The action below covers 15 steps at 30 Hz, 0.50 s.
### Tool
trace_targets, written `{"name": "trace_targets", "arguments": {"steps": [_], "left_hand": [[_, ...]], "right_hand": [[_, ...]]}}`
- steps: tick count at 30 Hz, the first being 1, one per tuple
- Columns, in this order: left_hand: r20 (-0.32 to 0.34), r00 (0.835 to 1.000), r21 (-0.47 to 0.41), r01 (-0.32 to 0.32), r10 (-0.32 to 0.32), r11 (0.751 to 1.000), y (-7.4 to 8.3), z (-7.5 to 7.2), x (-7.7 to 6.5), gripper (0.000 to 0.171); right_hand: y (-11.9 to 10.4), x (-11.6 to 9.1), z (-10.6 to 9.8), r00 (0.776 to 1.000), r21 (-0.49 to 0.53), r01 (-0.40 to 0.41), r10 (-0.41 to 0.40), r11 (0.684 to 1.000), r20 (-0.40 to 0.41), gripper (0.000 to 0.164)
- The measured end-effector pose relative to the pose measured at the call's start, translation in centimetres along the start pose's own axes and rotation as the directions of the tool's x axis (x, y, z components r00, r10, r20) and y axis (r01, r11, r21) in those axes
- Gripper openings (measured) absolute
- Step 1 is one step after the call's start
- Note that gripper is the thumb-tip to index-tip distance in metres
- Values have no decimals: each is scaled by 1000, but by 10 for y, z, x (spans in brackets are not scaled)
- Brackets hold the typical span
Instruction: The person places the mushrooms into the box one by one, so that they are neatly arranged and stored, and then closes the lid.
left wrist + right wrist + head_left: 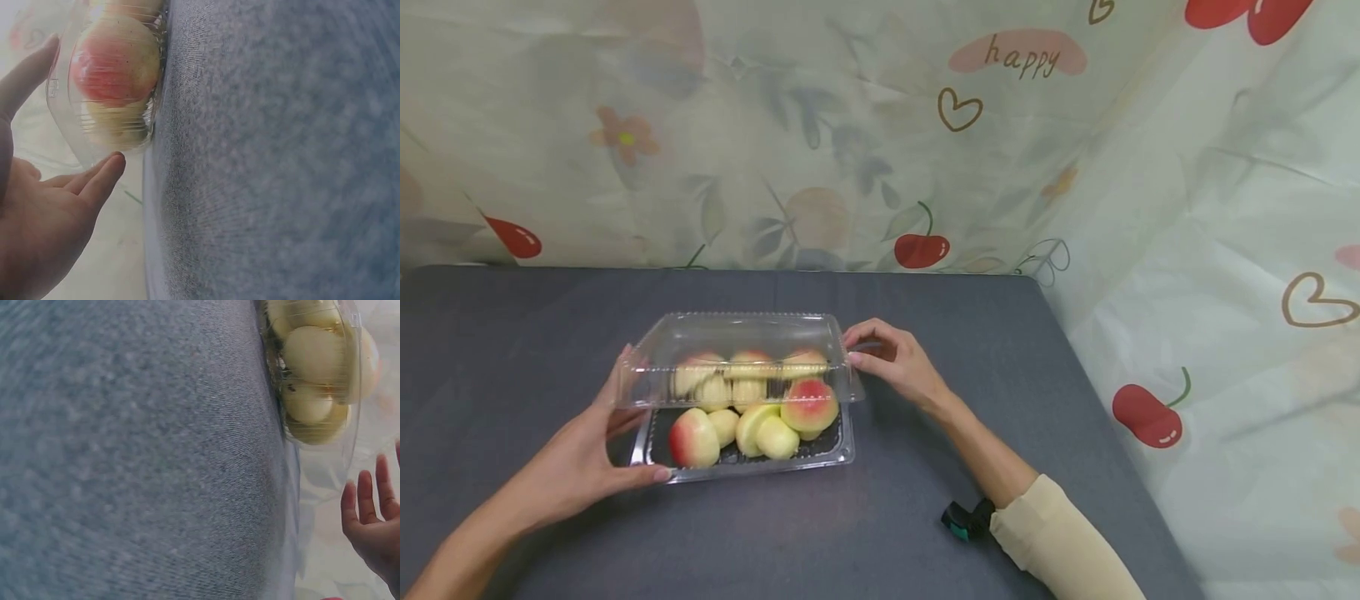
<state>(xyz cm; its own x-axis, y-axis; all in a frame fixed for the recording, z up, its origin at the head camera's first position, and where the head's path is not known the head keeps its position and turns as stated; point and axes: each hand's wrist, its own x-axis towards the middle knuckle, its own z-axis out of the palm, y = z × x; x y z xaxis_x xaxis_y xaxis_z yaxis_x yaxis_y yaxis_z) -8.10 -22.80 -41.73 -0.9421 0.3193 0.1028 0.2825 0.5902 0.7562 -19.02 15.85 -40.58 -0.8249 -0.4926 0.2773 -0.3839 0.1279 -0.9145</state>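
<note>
A clear plastic clamshell box (741,472) holds several peaches (696,437), pale yellow with red blush. Its lid (752,329) stands raised at a slant over the back rows. My left hand (568,458) grips the left end, thumb on the front rim and fingers along the side, partly hidden by the lid. In the left wrist view, the same hand (47,219) spans the box end. My right hand (898,367) is beside the lid's right edge, fingertips very near it. Its fingers look spread and loose in the right wrist view; contact with the lid cannot be told.
The box stands on a grey cloth-covered table (910,533). A black strap device (968,521) is at the right forearm, by a beige sleeve (1060,533). Behind and to the right hangs a pale curtain (850,133) printed with cherries, hearts and flowers.
</note>
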Motion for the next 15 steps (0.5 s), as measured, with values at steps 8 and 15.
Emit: {"name": "trace_targets", "arguments": {"steps": [8, 15], "left_hand": [[16, 1000, 7, 10, -10, 1000, 0, -3, -2, 140], [80, 997, -84, 3, 4, 996, -6, -12, -11, 127]], "right_hand": [[5, -3, 1, 999, 34, 38, -38, 999, 11, 18], [7, -7, 2, 1000, -6, 21, -21, 1000, 11, 20]]}}
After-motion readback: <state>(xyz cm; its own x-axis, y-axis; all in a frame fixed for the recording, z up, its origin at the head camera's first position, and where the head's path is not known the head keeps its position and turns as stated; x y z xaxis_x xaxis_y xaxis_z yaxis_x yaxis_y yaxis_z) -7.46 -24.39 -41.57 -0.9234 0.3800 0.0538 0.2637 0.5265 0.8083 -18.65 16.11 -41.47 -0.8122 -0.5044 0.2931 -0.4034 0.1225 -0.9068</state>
